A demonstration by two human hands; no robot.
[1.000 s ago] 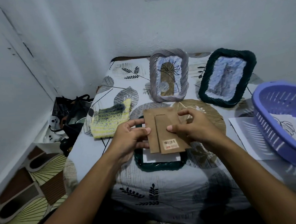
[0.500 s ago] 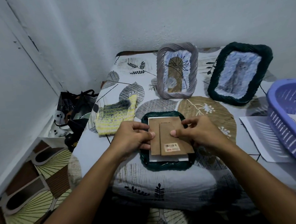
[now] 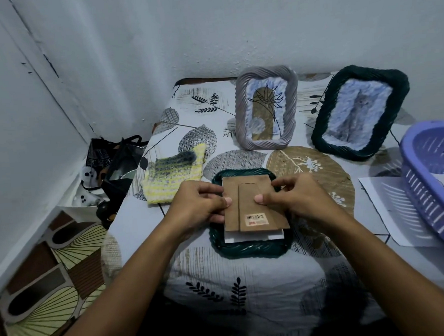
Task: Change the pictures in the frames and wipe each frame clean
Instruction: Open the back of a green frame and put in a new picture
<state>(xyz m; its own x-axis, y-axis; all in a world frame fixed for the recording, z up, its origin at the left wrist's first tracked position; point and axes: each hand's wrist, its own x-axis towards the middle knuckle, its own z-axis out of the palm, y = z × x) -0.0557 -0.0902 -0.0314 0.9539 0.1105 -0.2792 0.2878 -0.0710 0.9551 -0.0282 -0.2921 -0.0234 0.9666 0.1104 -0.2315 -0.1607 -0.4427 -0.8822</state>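
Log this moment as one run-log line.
step: refit backing | left hand: holds cardboard backing board | right hand: holds board | dark green frame: face down under board

Purple basket [image 3: 435, 180] cut off, seemingly halfway

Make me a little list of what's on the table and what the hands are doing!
Frame being worked on: dark green twisted frame, lying face down
Back piece: brown cardboard backing board, on that frame
Left hand: grips the board's left edge
Right hand: grips the board's right edge
Standing frames: grey twisted frame, second dark green frame
Cloth: yellow-grey knitted cloth
Basket: purple plastic basket
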